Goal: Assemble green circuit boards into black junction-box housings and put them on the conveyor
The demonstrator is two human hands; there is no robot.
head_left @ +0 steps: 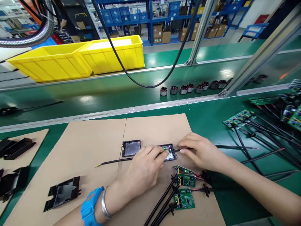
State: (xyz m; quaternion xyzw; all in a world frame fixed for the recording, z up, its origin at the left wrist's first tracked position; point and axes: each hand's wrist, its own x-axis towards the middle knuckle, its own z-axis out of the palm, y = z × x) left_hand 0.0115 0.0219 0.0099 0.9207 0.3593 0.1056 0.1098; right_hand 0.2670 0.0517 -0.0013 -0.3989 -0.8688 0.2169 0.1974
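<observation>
- One black housing (174,154) lies on the cardboard sheet (98,135) between the two hands, a green circuit board (168,148) inside it; it looks light and stiff, probably smooth plastic, best held by its side walls, while the board seems fragile and calls for light pressure
- One left hand (147,163) reaches over the housing, fingers close together, their tips at the board; whether they pinch anything I cannot tell
- One right hand (199,150) pinches a black cable (178,150) between thumb and fingers just beside the housing's right end; the cable looks bendy and easiest to guide close to that end
- Two more black shells share the sheet: one rectangular shell (131,148) just beside the left hand, one notched shell (62,193) farther left
- Three loose boards (185,199) with cables lie near the hands; the board pile (242,119) at right overlaps too much to count
- At least eight metal cylinders (163,91) stand in a row beyond, and two yellow bins (113,58) farther back
</observation>
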